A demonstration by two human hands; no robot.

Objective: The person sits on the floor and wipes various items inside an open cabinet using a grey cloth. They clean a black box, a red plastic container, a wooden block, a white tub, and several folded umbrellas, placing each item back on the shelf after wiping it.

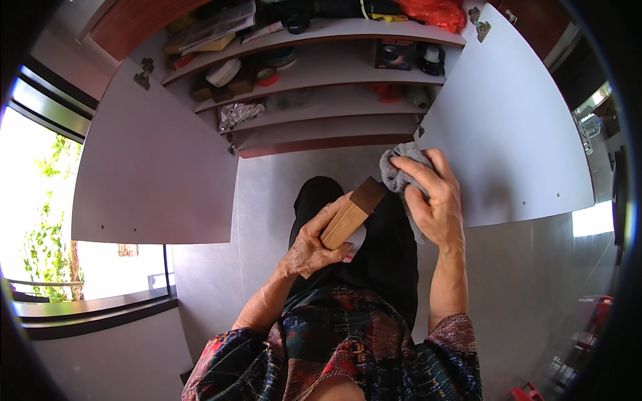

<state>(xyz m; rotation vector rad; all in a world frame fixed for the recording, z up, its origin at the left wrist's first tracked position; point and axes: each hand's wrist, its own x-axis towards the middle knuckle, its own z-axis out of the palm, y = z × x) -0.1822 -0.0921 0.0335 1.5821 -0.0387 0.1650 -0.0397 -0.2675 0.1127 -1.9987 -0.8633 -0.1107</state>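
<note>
My left hand (313, 242) is closed round a small wooden box (345, 222), with light wood grain on its long side and a dark brown end. The box is tilted, its dark end pointing up and to the right, above my lap. A crumpled grey cloth (400, 166) is bunched in the fingers of my right hand (436, 195), and part of it hangs down below the hand. The cloth is just right of the box's dark end; whether they touch I cannot tell. Part of something white shows below the box, mostly hidden.
Ahead stands a low cabinet with its left door (157, 167) and right door (501, 127) swung wide. Its shelves (334, 79) hold papers, a red plastic bag (435, 12), a dark carton (394, 55), rolls of tape and crumpled foil (239, 115). A window (47, 207) is at the left.
</note>
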